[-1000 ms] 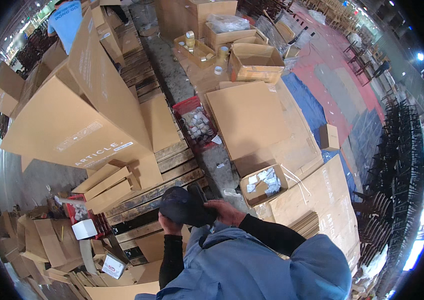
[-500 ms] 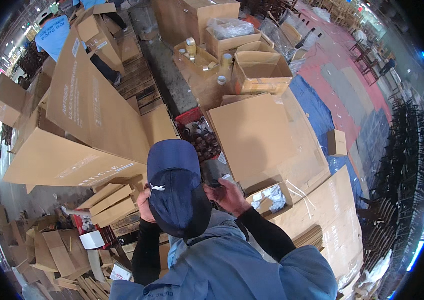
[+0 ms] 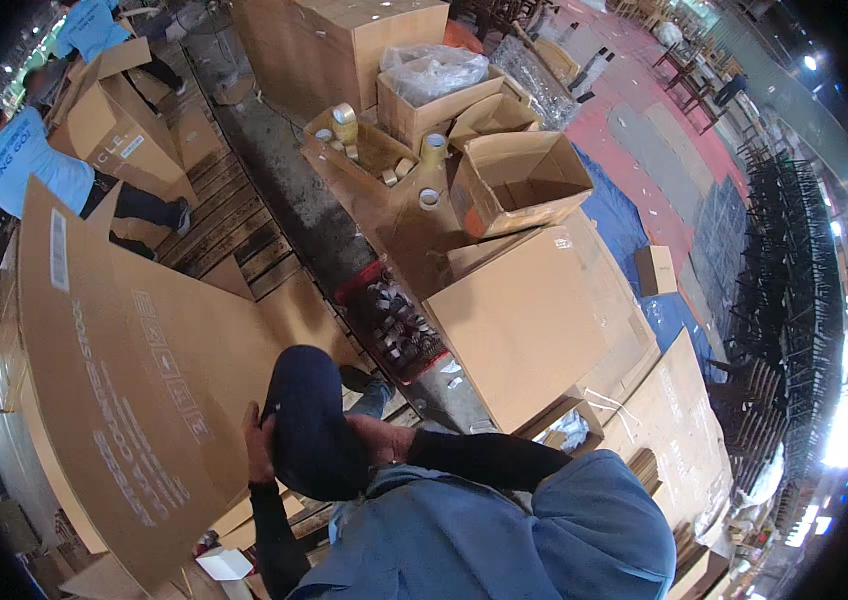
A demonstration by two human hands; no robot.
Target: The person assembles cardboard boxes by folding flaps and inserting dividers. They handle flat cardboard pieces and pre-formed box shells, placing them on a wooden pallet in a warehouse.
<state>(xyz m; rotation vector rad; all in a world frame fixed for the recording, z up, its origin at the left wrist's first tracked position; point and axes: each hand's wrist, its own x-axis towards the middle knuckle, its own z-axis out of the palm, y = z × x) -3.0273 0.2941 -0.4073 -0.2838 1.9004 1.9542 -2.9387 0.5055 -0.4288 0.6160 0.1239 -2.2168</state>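
Both grips (image 3: 319, 445) prob. round cap (image 3: 309, 420)

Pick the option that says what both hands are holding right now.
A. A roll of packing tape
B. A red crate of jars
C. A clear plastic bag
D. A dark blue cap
D: the left hand and the right hand grip opposite sides of the dark blue cap, close in front of the flat cardboard sheet; the tape rolls sit far off on the brown boxes.
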